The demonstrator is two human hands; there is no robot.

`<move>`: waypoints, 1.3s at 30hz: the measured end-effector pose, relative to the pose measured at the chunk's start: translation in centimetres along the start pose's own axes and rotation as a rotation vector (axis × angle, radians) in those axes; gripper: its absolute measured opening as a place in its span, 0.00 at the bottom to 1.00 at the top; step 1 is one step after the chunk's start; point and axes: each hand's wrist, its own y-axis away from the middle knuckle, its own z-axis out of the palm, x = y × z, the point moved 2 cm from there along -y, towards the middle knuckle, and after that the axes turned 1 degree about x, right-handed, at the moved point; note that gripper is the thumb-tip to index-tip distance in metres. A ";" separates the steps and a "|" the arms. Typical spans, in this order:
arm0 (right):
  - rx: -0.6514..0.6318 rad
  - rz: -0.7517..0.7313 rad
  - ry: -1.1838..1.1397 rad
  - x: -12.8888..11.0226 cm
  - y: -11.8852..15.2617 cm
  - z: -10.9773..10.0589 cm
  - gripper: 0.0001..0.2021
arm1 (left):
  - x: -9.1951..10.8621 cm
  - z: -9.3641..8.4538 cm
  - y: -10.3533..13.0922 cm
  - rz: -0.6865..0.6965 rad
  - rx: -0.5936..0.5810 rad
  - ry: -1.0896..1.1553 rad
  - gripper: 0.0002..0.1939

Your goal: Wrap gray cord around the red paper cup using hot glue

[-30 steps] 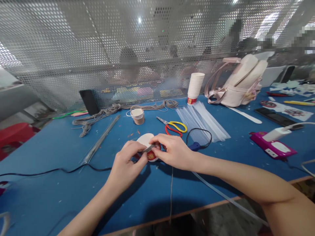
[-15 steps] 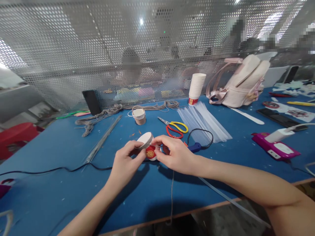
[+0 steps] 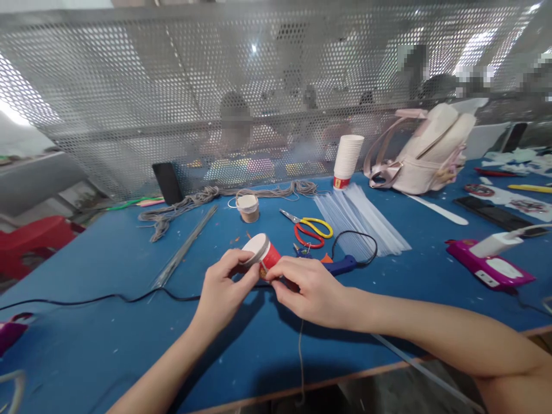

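Observation:
Tilted between my hands is a red-and-white paper cup (image 3: 270, 257), its pale round end facing up and to the left. Grey cord runs around that end. My left hand (image 3: 230, 282) grips the cup from the left, thumb in front and fingers behind. At its lower right side, the fingers of my right hand (image 3: 308, 287) are pinched together against the cup. A thin grey cord (image 3: 301, 356) hangs below my right hand and past the table edge; where it meets the fingers is hidden. Just behind the right hand lies a blue-handled glue gun (image 3: 345, 265), partly covered.
Red-and-yellow scissors (image 3: 313, 231), a small cord-wrapped cup (image 3: 248, 208) and clear strips (image 3: 362, 221) lie beyond. Stacked paper cups (image 3: 347, 161), grey cord bundles (image 3: 190, 202), a phone (image 3: 168, 183) and a backpack (image 3: 425, 152) line the mesh partition. A purple power strip (image 3: 491, 264) sits right.
My right hand has moved from near the corded end down the cup's side. The cup has turned, showing more of its red side. The view has shifted slightly.

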 end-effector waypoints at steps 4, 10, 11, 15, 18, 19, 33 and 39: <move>0.004 -0.025 0.023 -0.1 0.0 0.0 0.07 | 0.1 -0.1 0.0 0.016 0.003 0.003 0.06; -0.050 0.008 0.022 -0.5 0.1 -0.2 0.06 | 0.0 -0.2 0.1 0.005 -0.004 -0.004 0.07; -0.063 0.016 0.010 -0.5 0.1 -0.3 0.06 | -0.1 -0.2 0.1 0.008 -0.008 -0.006 0.07; -0.035 0.066 -0.082 -0.3 -0.6 -0.7 0.07 | -0.2 -0.2 0.1 0.014 -0.041 -0.014 0.08; 0.016 0.106 -0.114 0.2 -1.2 -1.1 0.08 | -0.2 -0.2 0.1 0.009 -0.041 -0.025 0.08; 0.026 0.109 -0.117 0.3 -1.3 -1.2 0.08 | -0.2 -0.2 0.1 0.010 -0.039 -0.026 0.08; 0.006 0.645 -0.701 1.5 -2.3 -0.8 0.05 | 0.3 -0.1 0.0 -0.037 -0.065 -0.056 0.10; 0.063 0.851 -0.938 2.0 -2.7 -0.6 0.05 | 0.5 -0.1 0.0 -0.041 -0.105 -0.034 0.09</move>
